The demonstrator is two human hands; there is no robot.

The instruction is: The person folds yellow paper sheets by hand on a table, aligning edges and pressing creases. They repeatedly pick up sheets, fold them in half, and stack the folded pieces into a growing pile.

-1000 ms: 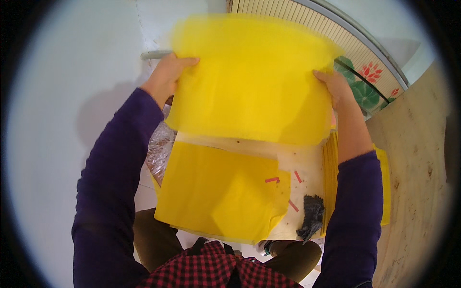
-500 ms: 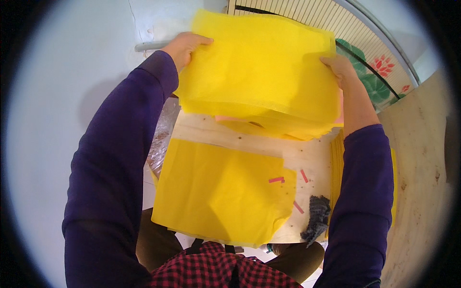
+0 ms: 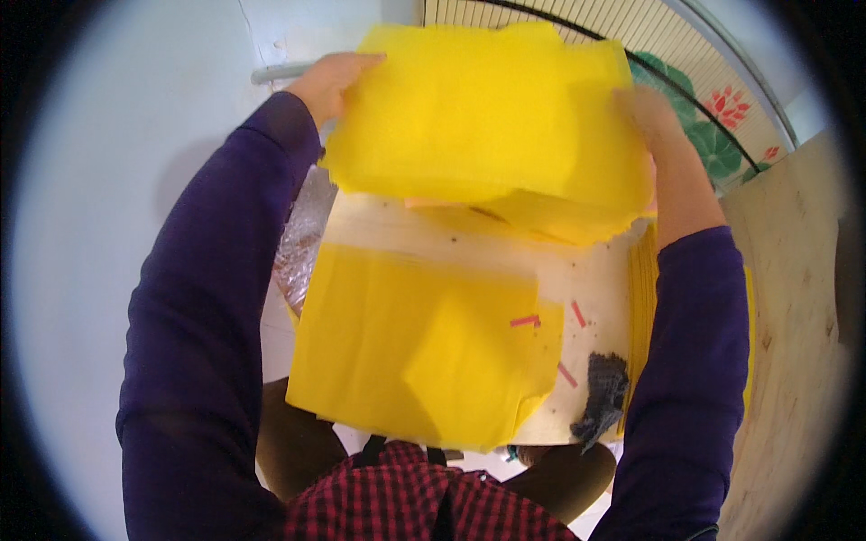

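My left hand (image 3: 327,86) grips the left side of a stack of yellow fabric sheets (image 3: 487,108), thumb on top. At its right side my right hand (image 3: 646,119), blurred, is closed on the edge. The sheets are held up over the far part of a wooden board, their near edges slightly fanned. Under them a bit of pink shows, mostly hidden. Closer to me another yellow fabric piece (image 3: 415,352) lies flat on the board, notched at its right corners.
Small red strips (image 3: 566,374) and a dark grey knitted cloth (image 3: 603,397) lie on the wooden board (image 3: 433,230). Folded yellow fabric (image 3: 641,298) is stacked at the right. Clear plastic wrap (image 3: 305,234) is at the left. A slatted panel with painted flowers (image 3: 713,126) stands behind.
The held stack has moved and tilted slightly, with notched far edges now showing. Both hands keep their hold on its sides. The view has shifted a little.
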